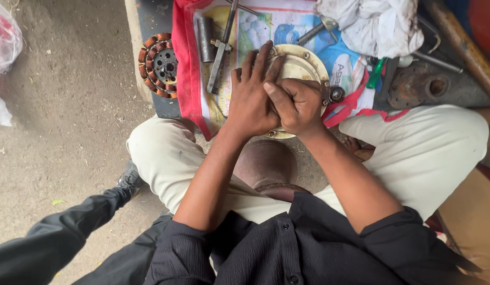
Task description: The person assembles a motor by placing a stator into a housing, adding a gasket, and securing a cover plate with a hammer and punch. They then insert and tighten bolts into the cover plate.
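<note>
A round cream-coloured metal cover [308, 63] with bolts around its rim lies on a printed plastic sheet [266, 24] in front of my knees. My left hand [251, 95] lies flat on the cover, fingers spread towards its far edge. My right hand [297, 103] is clenched in a fist on the cover, pressed against the left hand; whatever it may grip is hidden inside the fist. Both hands hide the middle of the cover.
A copper-wound stator [159, 64] lies at the left. A puller tool [221, 50] and dark cylinder [205, 37] rest on the sheet. A white rag [377, 24], green-handled tool [377, 71] and rusty flange [416, 84] lie at the right. Another person's dark-trousered leg [60, 237] reaches in bottom left.
</note>
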The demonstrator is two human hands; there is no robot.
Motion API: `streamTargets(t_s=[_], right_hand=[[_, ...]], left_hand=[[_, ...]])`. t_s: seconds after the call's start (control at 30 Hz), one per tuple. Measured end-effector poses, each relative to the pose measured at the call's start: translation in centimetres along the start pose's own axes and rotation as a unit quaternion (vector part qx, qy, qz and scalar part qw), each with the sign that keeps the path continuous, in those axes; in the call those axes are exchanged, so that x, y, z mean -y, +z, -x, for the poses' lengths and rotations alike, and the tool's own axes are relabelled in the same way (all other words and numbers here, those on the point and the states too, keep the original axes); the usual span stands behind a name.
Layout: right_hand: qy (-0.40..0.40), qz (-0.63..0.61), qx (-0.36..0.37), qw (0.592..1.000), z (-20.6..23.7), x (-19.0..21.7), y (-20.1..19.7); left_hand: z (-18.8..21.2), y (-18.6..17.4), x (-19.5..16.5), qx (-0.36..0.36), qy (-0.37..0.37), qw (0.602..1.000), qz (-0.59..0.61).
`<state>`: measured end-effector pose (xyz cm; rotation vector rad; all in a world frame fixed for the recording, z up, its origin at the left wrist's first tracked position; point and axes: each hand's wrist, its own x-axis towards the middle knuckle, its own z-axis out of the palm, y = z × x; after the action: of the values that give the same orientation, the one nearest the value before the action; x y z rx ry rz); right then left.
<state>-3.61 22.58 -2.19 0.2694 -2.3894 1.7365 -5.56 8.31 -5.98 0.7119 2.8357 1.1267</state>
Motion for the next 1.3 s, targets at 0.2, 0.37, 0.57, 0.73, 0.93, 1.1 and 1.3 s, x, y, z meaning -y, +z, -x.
streamTargets(t_s=[0.2, 0.37, 0.57, 0.73, 0.93, 1.1, 1.3], right_hand=[[0.003, -0.014, 0.045, 0.999, -0.5, -0.4, -0.8], [-0.028, 0.008, 0.054, 0.998, -0.9, 0.1, -1.0], [0.008, -0.008, 0.044, 0.999, -0.2, 0.4, -0.9], [0.017, -0.009, 0.015, 1.000, 0.4, 0.3, -0.6], [0.005, -0.048, 0.093, 0.994, -0.6, -0.6, -1.7], [0.036, -0.036, 0.127, 0.991, 0.0, -0.5, -2.3], [0.025, -0.025, 0.079, 0.996, 0.2, -0.2, -1.5]], left_hand=[[-0.3, -0.1, -0.4, 0.017, -0.021, 1.000, 0.007], [-0.4, -0.8, -1.1, 0.004, -0.018, 1.000, 0.003], [0.2, -0.2, -1.1, -0.015, -0.018, 1.000, 0.000], [0.8, 0.3, -1.2, -0.025, -0.025, 0.999, -0.011], [0.8, 0.4, -1.2, -0.028, -0.039, 0.999, -0.023], [1.0, 0.0, -2.0, -0.016, -0.036, 0.999, -0.010], [1.3, 0.4, -2.0, -0.035, -0.041, 0.998, -0.011]])
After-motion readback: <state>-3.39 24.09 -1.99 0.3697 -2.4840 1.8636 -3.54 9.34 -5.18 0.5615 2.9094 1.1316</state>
